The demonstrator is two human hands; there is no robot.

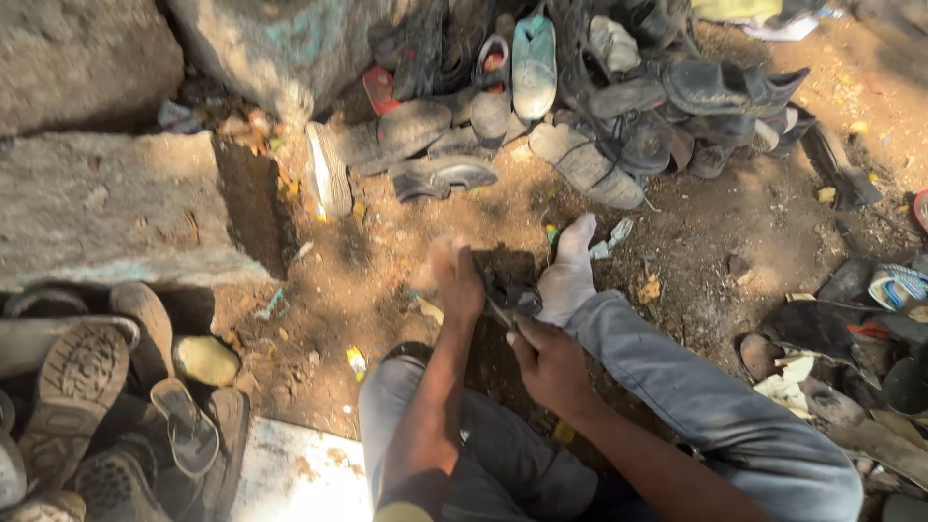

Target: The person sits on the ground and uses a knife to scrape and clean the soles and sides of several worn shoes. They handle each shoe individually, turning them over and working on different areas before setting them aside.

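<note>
Sitting on bare dirt ground [715, 222], a person works at a dark shoe piece [503, 285] held just left of the frame's centre, between the two hands and against a sock-covered foot [570, 275]. The left hand [456, 280] reaches over the piece's upper left edge, its grip closed on that edge with fingers curled over it. The right hand [551, 362] sits just below and right of the piece, its grip wrapped tight around something thin and dark that meets the piece; what it is cannot be told. Grey trouser legs [696, 387] fill the lower centre and lower right. A heap of worn shoes [580, 106] lies along the top of the frame, another pile of soles [87, 406] at lower left, and a large stone block [116, 208] at left.
</note>
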